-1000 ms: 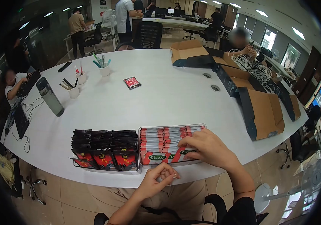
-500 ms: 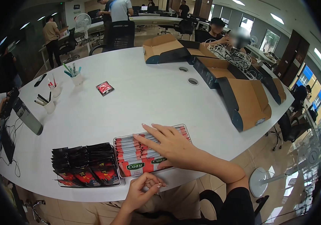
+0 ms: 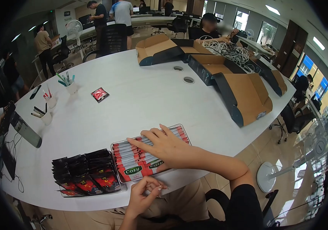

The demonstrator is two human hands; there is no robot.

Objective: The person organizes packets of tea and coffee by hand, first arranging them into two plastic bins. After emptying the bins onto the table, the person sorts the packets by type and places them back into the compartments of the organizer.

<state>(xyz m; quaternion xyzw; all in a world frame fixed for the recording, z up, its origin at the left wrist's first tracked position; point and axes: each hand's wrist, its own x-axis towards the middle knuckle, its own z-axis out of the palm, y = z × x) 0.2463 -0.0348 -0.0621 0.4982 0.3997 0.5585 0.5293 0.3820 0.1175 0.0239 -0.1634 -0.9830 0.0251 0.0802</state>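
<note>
A tray (image 3: 113, 156) full of red and white Cozy sachets (image 3: 133, 170) lies near the front edge of the white table. Across its right part rests my right hand (image 3: 163, 147), palm down with the fingers spread. Just below the tray's front edge is my left hand (image 3: 147, 193), its fingers curled in; whatever they might hold is too small to make out. To the left, touching or nearly touching the first tray, stands a second tray (image 3: 91, 194) packed with black and red sachets (image 3: 85, 172) in rows.
A lone red packet (image 3: 100, 94) lies mid-table. Pen cups (image 3: 71, 88), a phone (image 3: 35, 92) and a bottle (image 3: 26, 129) are at the left. Open cardboard boxes (image 3: 244, 94) and white cables (image 3: 225, 51) fill the back right, with a person (image 3: 209, 30) behind them.
The camera view has shifted slightly, so the table and boxes appear a little further left. My right hand still lies on the sachets, and my left hand stays curled.
</note>
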